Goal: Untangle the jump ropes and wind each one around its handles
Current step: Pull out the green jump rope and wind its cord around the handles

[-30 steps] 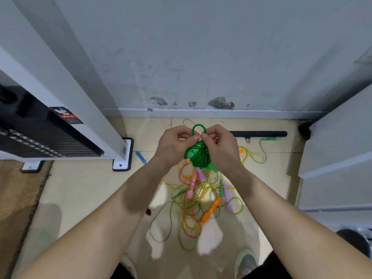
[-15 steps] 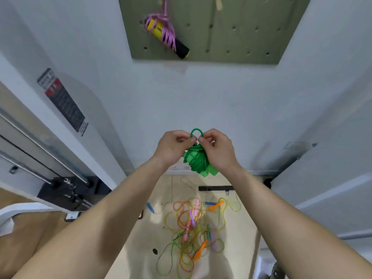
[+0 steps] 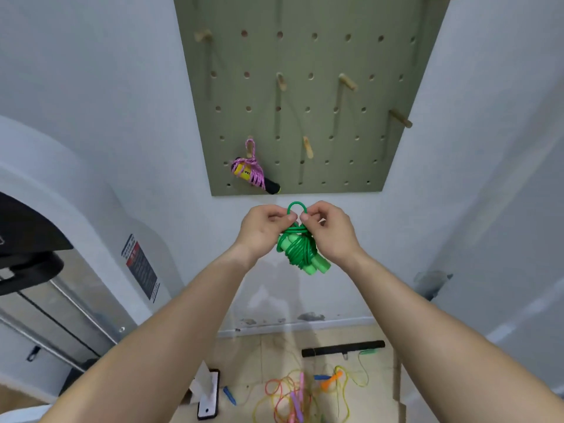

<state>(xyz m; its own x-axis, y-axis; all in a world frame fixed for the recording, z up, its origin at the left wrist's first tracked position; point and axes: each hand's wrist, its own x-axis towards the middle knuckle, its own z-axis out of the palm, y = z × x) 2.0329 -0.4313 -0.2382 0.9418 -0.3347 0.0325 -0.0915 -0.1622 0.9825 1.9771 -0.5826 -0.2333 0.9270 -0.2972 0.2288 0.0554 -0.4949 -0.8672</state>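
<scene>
A green jump rope (image 3: pixel 300 251) is wound into a bundle around its two green handles and hangs in front of the wall. A small green loop sticks up from its top. My left hand (image 3: pixel 265 228) pinches the left side of that loop and my right hand (image 3: pixel 328 228) pinches the right side. Just above, a pink rope wound on yellow-and-black handles (image 3: pixel 253 174) hangs from a peg of the green pegboard (image 3: pixel 305 96). A tangle of yellow, orange and pink ropes (image 3: pixel 300 395) lies on the floor below.
Several wooden pegs (image 3: pixel 348 82) stick out of the pegboard. A black bar (image 3: pixel 343 351) lies on the floor by the wall. Gym machine parts stand at the left (image 3: pixel 45 285), and a white panel rises at the right (image 3: pixel 503 209).
The view has tilted up from the floor to the wall and pegboard. Both hands have lifted the green bundle toward the pegboard while still pinching its loop.
</scene>
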